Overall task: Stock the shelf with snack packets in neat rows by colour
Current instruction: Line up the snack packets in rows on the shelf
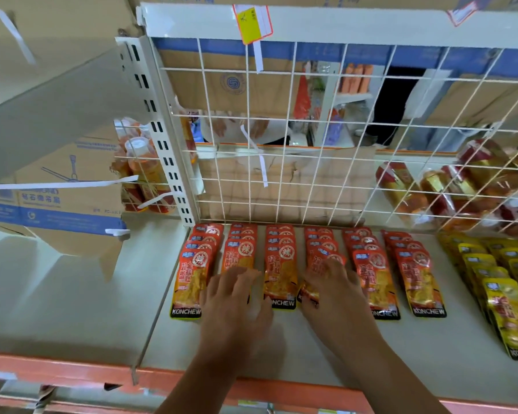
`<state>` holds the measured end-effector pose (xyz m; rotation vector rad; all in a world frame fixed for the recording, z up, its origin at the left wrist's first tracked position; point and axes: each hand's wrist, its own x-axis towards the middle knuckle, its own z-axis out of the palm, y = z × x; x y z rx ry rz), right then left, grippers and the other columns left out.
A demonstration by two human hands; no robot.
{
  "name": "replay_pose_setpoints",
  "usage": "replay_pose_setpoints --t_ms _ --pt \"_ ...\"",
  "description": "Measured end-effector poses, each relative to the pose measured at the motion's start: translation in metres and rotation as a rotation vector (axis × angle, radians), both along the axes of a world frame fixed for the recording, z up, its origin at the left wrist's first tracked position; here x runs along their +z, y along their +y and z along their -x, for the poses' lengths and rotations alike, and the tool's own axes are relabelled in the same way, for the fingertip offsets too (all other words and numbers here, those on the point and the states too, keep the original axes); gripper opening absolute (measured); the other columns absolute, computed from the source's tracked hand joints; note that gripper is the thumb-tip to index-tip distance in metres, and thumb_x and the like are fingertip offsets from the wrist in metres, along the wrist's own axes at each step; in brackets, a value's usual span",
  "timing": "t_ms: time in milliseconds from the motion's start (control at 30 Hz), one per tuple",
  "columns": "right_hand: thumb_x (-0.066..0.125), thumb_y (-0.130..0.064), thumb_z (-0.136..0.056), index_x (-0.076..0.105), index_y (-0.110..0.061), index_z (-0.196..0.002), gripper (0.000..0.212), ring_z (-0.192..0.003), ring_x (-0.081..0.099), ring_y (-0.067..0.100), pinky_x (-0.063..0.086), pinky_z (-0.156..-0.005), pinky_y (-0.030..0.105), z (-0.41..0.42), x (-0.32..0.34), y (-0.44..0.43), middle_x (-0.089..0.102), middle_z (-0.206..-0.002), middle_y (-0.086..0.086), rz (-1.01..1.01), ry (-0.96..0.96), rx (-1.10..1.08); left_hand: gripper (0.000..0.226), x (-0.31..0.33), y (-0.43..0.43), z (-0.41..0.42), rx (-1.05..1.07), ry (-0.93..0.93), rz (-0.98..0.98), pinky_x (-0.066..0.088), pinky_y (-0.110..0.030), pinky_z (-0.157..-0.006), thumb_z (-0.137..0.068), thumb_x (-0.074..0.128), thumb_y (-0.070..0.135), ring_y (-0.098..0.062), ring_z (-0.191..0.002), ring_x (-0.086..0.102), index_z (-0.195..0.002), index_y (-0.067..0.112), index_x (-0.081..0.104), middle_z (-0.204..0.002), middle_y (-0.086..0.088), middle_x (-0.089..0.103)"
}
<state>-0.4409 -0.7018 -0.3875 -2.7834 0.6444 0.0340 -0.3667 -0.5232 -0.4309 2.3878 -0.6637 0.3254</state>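
While both forearms are reached forward over the shelf [296, 348], the left hand [237, 297] is laid flat, fingers spread, on the second row of red-orange packets [281, 273]. The right hand [335, 291] is rested on the fourth row, though whether a packet is pinched cannot be told. Six overlapping rows are laid with long axes front-to-back and black bands turned toward the front edge.
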Motion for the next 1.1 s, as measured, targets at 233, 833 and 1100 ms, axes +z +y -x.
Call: replay_pose_setpoints --t_ms 233,833,1100 --pt "0.05 -0.049 -0.093 0.06 -0.042 -0.126 0.035 -0.134 0.033 0.033 0.042 -0.107 0.055 0.003 -0.002 -0.006 0.022 -0.157 -0.002 -0.023 -0.002 0.034 0.048 -0.004 -0.014 0.008 -0.127 -0.025 -0.04 0.05 -0.044 -0.095 -0.08 0.064 0.048 -0.022 -0.113 0.055 -0.124 0.027 0.062 -0.126 0.005 0.06" --pt "0.057 -0.038 -0.089 0.065 -0.032 -0.12 0.033 -0.13 0.042 0.028 0.043 -0.105 0.041 0.005 -0.007 -0.028 0.042 -0.146 -0.001 -0.086 -0.155 0.069 0.046 -0.003 -0.035 0.017 -0.201 -0.079 -0.153 0.043 -0.042 -0.095 -0.079 0.062 0.048 -0.025 -0.117 0.054 -0.122 0.03 0.062 -0.129 0.004 0.06" --pt "0.054 -0.023 -0.095 0.069 -0.028 -0.111 0.022 -0.099 0.066 0.022 0.055 -0.089 0.041 -0.058 0.029 -0.094 0.071 -0.106 -0.001 0.015 -0.078 0.075 0.056 0.005 -0.088 0.042 -0.318 -0.126 -0.369 0.047 -0.049 -0.091 -0.08 0.064 0.053 -0.025 -0.117 0.054 -0.132 0.034 0.057 -0.137 0.002 0.055"
